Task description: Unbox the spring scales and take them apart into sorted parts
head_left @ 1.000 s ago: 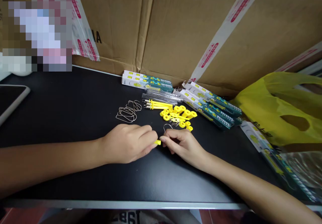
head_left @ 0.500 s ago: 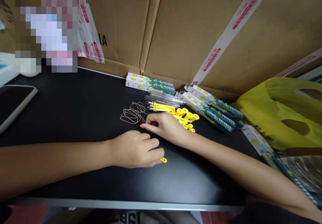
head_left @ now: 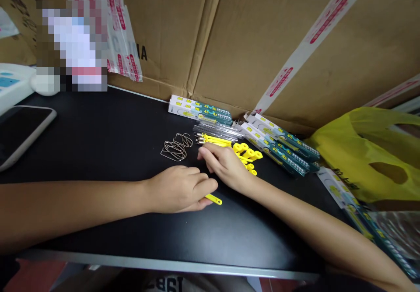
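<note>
My left hand (head_left: 180, 190) is closed around a flat yellow plastic rod (head_left: 215, 199); only its rounded end with a small hole sticks out past the fingers. Just beyond it, my right hand (head_left: 226, 165) has its fingers curled together, and whatever they hold is hidden. Left of those fingertips lies a tangle of bent metal wire hooks (head_left: 175, 148). Yellow rods with metal springs at one end (head_left: 215, 140) lie right behind my right hand. Several yellow plastic caps (head_left: 249, 153) are partly covered by that hand. Clear plastic tubes (head_left: 216, 128) lie behind the rods.
Printed slim boxes (head_left: 200, 109) rest against the cardboard (head_left: 262, 29) at the back, with more boxes (head_left: 278, 145) to the right. A yellow plastic bag (head_left: 364, 152) is at the right. A phone (head_left: 26, 132) lies on the black table (head_left: 108, 152) at the left.
My right hand has drawn away from the wire hooks, slightly right, and its fingers have curled in. More of the yellow rod's end shows from my left hand. The view has shifted slightly.
</note>
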Demonstrator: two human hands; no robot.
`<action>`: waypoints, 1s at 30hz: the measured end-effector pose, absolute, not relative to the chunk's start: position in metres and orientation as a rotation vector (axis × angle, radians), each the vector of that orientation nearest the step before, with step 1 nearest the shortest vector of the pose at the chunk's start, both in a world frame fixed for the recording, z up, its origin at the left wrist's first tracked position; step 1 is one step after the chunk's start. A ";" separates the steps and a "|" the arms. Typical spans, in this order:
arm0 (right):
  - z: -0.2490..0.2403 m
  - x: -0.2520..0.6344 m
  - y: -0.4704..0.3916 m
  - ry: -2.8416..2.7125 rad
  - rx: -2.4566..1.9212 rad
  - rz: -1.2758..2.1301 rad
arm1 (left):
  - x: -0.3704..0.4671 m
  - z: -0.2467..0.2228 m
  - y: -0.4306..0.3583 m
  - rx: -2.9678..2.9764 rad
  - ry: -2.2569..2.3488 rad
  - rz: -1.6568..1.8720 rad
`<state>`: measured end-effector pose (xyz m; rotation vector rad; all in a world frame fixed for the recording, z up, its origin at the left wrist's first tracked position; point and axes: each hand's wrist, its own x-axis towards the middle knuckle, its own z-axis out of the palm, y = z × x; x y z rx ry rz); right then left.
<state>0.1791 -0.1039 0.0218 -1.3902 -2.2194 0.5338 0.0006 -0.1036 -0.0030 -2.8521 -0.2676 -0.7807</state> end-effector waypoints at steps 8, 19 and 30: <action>0.020 0.196 -0.159 -2.207 -1.380 0.756 | 0.002 -0.003 -0.102 -2.893 -0.431 -0.748; 0.011 0.204 -0.148 -1.878 -1.314 1.076 | -0.003 0.000 -0.093 -2.932 -0.507 -0.952; 0.012 0.200 -0.149 -1.522 -1.128 1.311 | 0.001 0.002 -0.082 -3.386 -0.851 -1.872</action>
